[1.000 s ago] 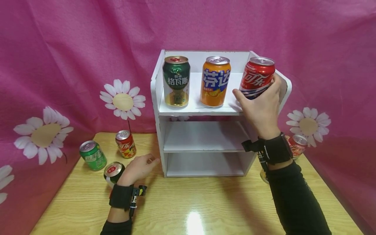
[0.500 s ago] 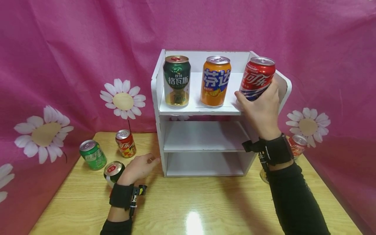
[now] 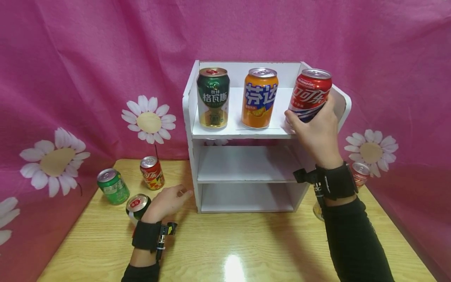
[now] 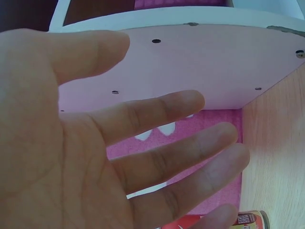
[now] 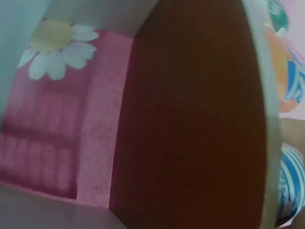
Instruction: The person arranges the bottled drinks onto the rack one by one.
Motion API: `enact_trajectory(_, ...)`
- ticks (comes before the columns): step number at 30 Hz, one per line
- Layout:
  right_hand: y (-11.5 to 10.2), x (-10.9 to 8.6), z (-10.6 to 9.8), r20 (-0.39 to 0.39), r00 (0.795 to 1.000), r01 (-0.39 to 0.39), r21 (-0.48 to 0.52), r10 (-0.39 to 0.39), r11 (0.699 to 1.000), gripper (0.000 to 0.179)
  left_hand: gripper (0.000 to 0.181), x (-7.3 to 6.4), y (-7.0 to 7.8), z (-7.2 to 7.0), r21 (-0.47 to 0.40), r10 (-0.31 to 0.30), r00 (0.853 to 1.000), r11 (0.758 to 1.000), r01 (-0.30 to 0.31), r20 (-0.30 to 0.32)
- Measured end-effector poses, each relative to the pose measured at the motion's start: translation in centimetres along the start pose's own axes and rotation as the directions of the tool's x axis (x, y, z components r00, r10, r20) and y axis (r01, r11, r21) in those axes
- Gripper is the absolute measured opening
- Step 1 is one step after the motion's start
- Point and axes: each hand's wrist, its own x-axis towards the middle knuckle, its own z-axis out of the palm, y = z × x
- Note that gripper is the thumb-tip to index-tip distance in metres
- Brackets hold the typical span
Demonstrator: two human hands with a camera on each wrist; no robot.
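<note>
At the right end of the white shelf unit's top board (image 3: 232,130), my right hand (image 3: 318,131) grips a red cola can (image 3: 310,92), thumb on its near left side and fingers round the right. In the right wrist view the can's blue-striped lower part (image 5: 290,186) shows at the right edge. An orange soda can (image 3: 259,100) and a green and gold can (image 3: 213,98) stand upright to its left. My left hand (image 3: 167,203) is low beside the unit's left side panel; in the left wrist view its palm (image 4: 81,157) is bare, fingers spread and loosely bent.
On the table's left (image 3: 88,243) stand a green can (image 3: 113,188), a red and yellow cola can (image 3: 152,174), and a dark can (image 3: 137,205) partly behind my left wrist. Another red can (image 3: 360,174) is half hidden behind my right wrist, with a gold-rimmed can (image 3: 318,211) below.
My right thumb and wrist have shifted slightly right around the cola can, which keeps its place on the shelf and shows a little more lettering. My left hand has not moved.
</note>
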Motion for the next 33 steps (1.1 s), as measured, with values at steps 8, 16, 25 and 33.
enact_trajectory(8,0.2,-0.3,0.9,-0.088,0.995,0.033,-0.075,-0.040,0.997,0.099,0.057,0.1,-0.2,0.1,-0.005,-0.012,1.000,1.000,0.012,0.013)
enact_trajectory(16,0.2,-0.2,0.7,-0.056,0.998,0.015,-0.068,-0.019,0.998,0.093,0.053,0.0,-0.1,0.2,-0.002,0.002,1.000,1.000,-0.002,0.011)
enact_trajectory(25,0.2,0.1,0.0,0.036,0.999,0.007,-0.034,-0.006,0.999,0.089,0.054,0.1,-0.2,0.2,0.005,0.006,1.000,1.000,-0.006,0.007)
enact_trajectory(33,0.2,0.1,-0.7,0.091,0.996,-0.002,-0.001,0.002,1.000,0.087,0.051,0.2,0.0,0.1,0.016,0.001,1.000,1.000,-0.001,0.011)
